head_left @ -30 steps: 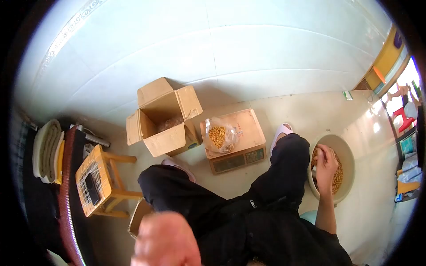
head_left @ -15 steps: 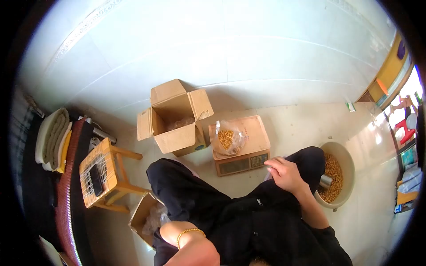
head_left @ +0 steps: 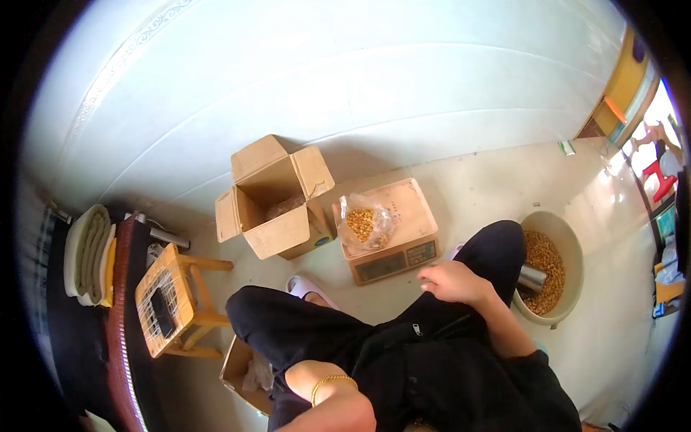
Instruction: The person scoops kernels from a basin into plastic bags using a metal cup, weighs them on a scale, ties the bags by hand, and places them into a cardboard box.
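Observation:
My right hand (head_left: 455, 281) is over my right thigh, its fingers curled in and nothing visible in them. Just beyond it stands a scale (head_left: 403, 259) with a brown top. An open clear plastic bag (head_left: 384, 234) of golden kernels (head_left: 360, 225), which look like corn, sits on the scale's left half. My left hand (head_left: 305, 372), below a gold bead bracelet, reaches down beside my left thigh; its fingers are hidden. Near it is a low open carton (head_left: 234, 363) with clear plastic bags (head_left: 258, 374) inside.
An open cardboard box (head_left: 277, 234) containing clear plastic stands left of the scale. At right, a round tub (head_left: 574, 252) holds kernels and a metal scoop (head_left: 531, 279). A wooden stool (head_left: 183, 309) with a dark phone (head_left: 161, 312) is at left. A tiled wall rises behind.
My right hand's fingers have curled in, and the hand has shifted slightly left. My left hand remains down by the low carton. The camera view has tilted, and my left foot now shows.

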Available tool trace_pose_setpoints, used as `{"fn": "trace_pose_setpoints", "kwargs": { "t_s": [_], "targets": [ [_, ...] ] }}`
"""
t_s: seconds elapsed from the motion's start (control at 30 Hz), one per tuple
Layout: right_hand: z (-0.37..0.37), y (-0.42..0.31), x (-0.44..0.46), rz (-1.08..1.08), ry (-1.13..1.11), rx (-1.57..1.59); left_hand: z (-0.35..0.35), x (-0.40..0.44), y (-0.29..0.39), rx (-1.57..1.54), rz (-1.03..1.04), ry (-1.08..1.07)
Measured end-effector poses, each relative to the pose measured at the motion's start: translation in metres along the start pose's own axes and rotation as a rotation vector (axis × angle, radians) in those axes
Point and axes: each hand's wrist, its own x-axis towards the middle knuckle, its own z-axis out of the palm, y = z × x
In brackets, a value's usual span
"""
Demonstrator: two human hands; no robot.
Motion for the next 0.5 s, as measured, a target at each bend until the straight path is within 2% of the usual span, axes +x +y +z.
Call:
{"fn": "trace_pose_setpoints", "kwargs": {
  "t_s": [0.03,0.1,0.17,0.23,0.27,0.3,0.33,0.37,0.4,0.43,0.47,0.5],
  "targets": [
    [-0.011,-0.012,0.01,-0.088,-0.076,0.041,-0.003,-0.006,-0.007,0.013,-0.007,0.013],
    [-0.032,-0.038,0.044,-0.073,-0.196,-0.039,-0.009,-0.017,-0.022,0.072,-0.011,0.042],
    [-0.035,-0.05,0.082,-0.153,-0.042,-0.005,-0.017,-0.035,-0.043,0.188,-0.075,0.065],
    [-0.031,-0.053,0.129,-0.072,0.074,0.188,-0.029,-0.062,-0.07,0.338,-0.308,0.054],
    [-0.008,-0.029,0.156,-0.082,0.092,0.185,-0.038,-0.08,-0.087,0.395,-0.487,0.013],
    [0.026,0.003,0.194,-0.062,0.294,0.595,-0.053,-0.103,-0.102,0.437,-0.741,-0.072],
    [0.046,0.018,0.218,-0.047,0.489,1.012,-0.08,-0.128,-0.114,0.507,-1.141,-0.312],
    [0.048,0.026,0.22,0.064,0.543,0.814,-0.098,-0.151,-0.131,0.598,-1.293,-0.556],
    [0.052,0.04,0.214,0.177,0.591,0.615,-0.122,-0.188,-0.142,0.603,-1.359,-0.641],
    [0.076,0.064,0.219,0.248,0.635,0.548,-0.148,-0.213,-0.142,0.758,-1.22,-0.89],
    [0.098,0.089,0.222,0.321,0.677,0.476,-0.181,-0.246,-0.133,0.891,-1.01,-1.03],
    [0.106,0.102,0.209,0.349,0.744,0.417,-0.212,-0.275,-0.119,0.922,-1.029,-1.024]
  ]
}}
